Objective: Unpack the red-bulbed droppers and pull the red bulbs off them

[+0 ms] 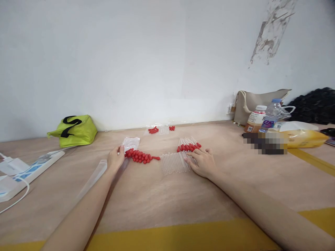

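My left hand (116,158) is at the left end of a heap of red rubber bulbs (141,156), beside a small clear zip bag (131,142). Its thumb and fingers are drawn together; what lies between them is hidden. A row of thin clear tubes (174,164) lies right of the heap, with one loose red bulb close to its left end. My right hand (202,162) rests at the row's right end, thumb and forefinger close together by the tubes; I cannot make out what they pinch. Behind it are several tubes fitted with red bulbs (188,146), bulb ends toward me.
Another clear bag with red bulbs (153,130) and tubes lies near the wall. A long clear bag (98,170) lies by my left forearm. At left are a green bag (78,130) and a power strip (34,172); at right, bottles (255,120) and a yellow pack (303,138).
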A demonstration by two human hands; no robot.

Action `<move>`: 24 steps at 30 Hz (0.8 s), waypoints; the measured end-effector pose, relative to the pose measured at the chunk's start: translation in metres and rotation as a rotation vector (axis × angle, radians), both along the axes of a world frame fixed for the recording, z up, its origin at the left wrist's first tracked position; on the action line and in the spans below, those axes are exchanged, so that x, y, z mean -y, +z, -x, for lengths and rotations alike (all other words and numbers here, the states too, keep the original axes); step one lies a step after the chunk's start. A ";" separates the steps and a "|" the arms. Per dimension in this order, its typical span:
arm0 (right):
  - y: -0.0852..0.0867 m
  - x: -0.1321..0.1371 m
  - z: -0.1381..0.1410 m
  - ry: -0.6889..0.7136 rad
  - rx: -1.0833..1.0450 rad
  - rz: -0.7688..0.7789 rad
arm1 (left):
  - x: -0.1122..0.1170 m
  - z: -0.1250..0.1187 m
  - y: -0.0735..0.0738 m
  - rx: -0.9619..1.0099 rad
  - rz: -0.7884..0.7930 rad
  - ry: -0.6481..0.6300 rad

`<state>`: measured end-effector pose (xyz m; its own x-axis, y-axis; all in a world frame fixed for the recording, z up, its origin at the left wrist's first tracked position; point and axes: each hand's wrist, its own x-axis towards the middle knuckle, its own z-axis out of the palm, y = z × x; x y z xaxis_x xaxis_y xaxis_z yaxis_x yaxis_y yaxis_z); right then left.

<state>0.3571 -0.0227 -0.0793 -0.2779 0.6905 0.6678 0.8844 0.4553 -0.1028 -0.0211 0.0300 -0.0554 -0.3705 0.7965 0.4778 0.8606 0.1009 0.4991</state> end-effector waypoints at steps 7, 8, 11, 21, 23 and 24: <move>0.005 -0.009 -0.012 -0.244 -0.097 0.035 | 0.033 -0.068 0.019 -0.330 -0.408 -0.292; 0.005 -0.011 -0.014 -0.269 -0.101 0.043 | 0.037 -0.085 0.021 -0.358 -0.383 -0.368; 0.005 -0.014 -0.019 -0.301 -0.122 0.075 | 0.038 -0.136 0.024 -0.459 -0.150 -0.529; 0.006 -0.012 -0.020 -0.297 -0.175 0.067 | -0.027 -0.214 0.020 -0.397 0.342 -0.528; 0.006 -0.012 -0.019 -0.284 -0.181 0.058 | -0.032 -0.216 0.020 -0.372 0.392 -0.513; 0.006 -0.011 -0.018 -0.280 -0.186 0.053 | -0.033 -0.217 0.019 -0.357 0.412 -0.501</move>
